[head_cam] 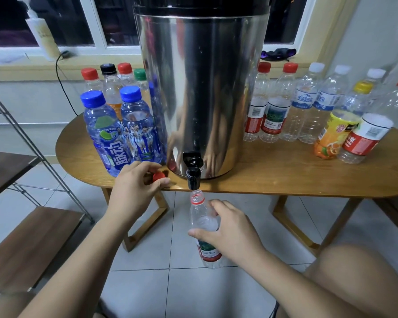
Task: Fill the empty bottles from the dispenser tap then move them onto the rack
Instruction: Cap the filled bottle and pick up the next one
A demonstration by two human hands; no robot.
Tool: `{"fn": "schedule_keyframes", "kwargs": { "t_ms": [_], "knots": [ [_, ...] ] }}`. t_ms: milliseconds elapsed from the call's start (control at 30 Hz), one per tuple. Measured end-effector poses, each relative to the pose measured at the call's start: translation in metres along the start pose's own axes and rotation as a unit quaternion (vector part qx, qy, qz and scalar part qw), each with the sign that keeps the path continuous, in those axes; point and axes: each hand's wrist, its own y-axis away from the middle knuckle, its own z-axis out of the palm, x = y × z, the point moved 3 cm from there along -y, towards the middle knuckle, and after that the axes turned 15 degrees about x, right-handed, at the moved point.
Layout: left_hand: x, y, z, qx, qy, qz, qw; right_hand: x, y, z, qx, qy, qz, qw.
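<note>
A tall steel dispenser (pixel 202 88) stands on the wooden table (pixel 274 177), its black tap (pixel 192 174) hanging over the front edge. My right hand (pixel 230 230) grips an uncapped clear bottle (pixel 201 216) with a red neck ring, its mouth just under the spout. My left hand (pixel 136 182) pinches the bottle's red cap (pixel 159 176) at the table edge, left of the tap. Several capped bottles stand left (pixel 115 127) and right (pixel 308 104) of the dispenser.
A metal-framed rack with dark wooden shelves (pixel 28 239) stands at the left, below table height. An orange juice bottle (pixel 333 134) and a red-labelled bottle (pixel 363 138) lean at the right. A pump bottle (pixel 41 33) sits on the windowsill. My bare knee (pixel 354 271) is at lower right.
</note>
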Motion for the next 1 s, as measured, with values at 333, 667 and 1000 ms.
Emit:
{"fn": "schedule_keyframes", "kwargs": {
  "t_ms": [333, 667, 1000],
  "knots": [
    [0.063, 0.002, -0.044, 0.031, 0.209, -0.006, 0.977, -0.004, -0.002, 0.004, -0.007, -0.007, 0.0, 1.0],
    [0.096, 0.008, -0.041, 0.001, 0.246, 0.095, 0.964, -0.005, -0.004, 0.01, -0.006, -0.016, 0.021, 1.0],
    [0.101, 0.008, -0.046, 0.036, 0.225, 0.128, 0.965, -0.001, -0.006, 0.015, -0.007, -0.024, 0.032, 0.999]
  ]
}}
